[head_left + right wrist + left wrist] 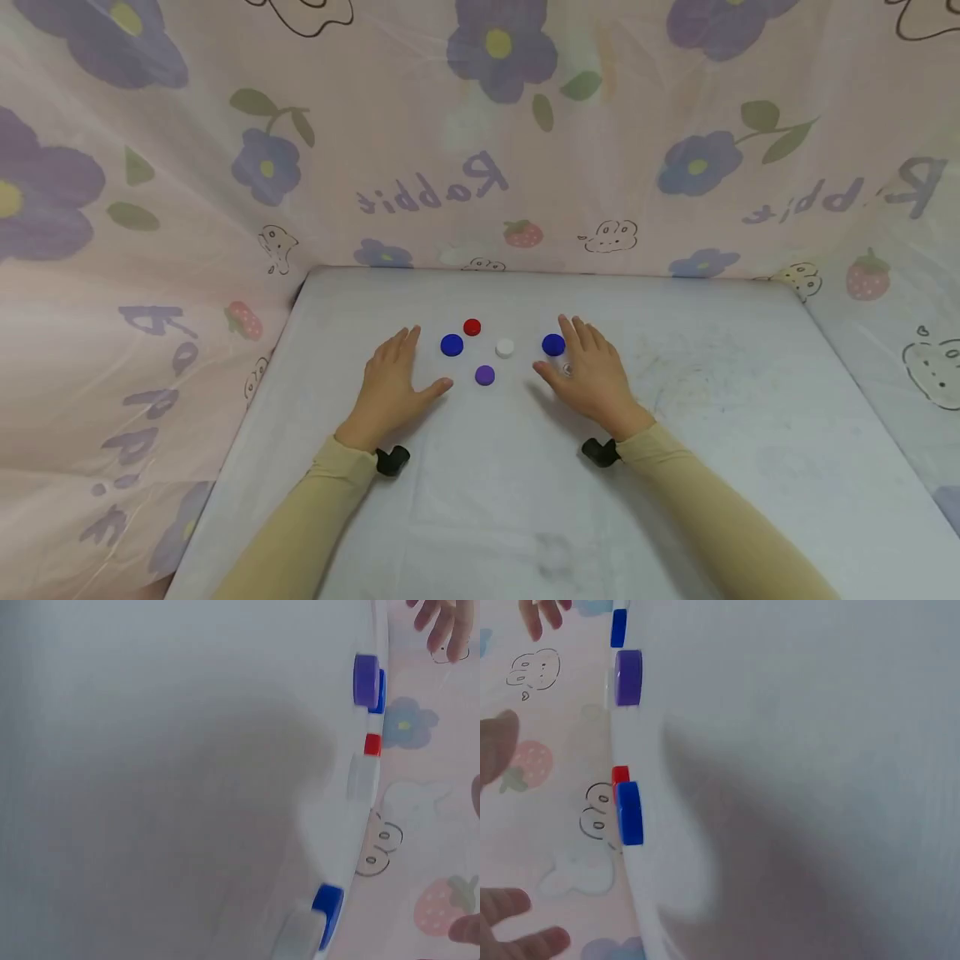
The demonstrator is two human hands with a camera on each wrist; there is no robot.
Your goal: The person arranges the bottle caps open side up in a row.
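Both hands are held over the table with fingers spread and nothing in them. My left hand (392, 383) is left of a blue cap (452, 345), its thumb pointing toward a purple cap (485, 375). A red cap (472, 327) and a white cap (505, 348) lie between the hands. My right hand (600, 375) is beside a second blue cap (553, 344). Under that hand, between thumb and forefinger, another whitish cap (567, 369) shows partly; the right wrist view shows this pale cap (298, 935) next to the blue one.
The caps lie flat on a white-covered table (495, 517). A patterned curtain (420, 125) with flowers and lettering rises behind the table and along both sides. Faint stains mark the cover on the right. Black wrist cameras (393, 461) sit at both sleeve cuffs.
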